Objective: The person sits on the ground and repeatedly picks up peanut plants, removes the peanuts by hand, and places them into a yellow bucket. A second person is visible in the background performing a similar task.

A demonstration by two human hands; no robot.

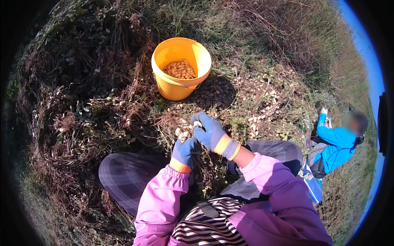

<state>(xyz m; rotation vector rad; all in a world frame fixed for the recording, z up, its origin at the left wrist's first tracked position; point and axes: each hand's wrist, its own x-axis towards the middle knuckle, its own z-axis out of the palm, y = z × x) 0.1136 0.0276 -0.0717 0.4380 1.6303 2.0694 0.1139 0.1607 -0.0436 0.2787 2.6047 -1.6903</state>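
My left hand (183,153), in a blue work glove with an orange cuff, is closed around the stems of a peanut plant. A cluster of pale peanut pods (183,133) shows just above its fingers. My right hand (208,130), gloved alike, touches the cluster from the right, with a pale pod at its fingertips. Both hands are close together between my bent knees. Beyond them stands a yellow plastic bucket (172,89), upright, with a layer of peanuts (180,69) at its bottom.
Uprooted peanut plants (101,123) are heaped on the left and in front. Loose peanuts (258,118) lie scattered on the ground right of the bucket. At the far right sits another person (338,144) in a blue top, beside a blue and white sack (313,186). Dry grass rises behind.
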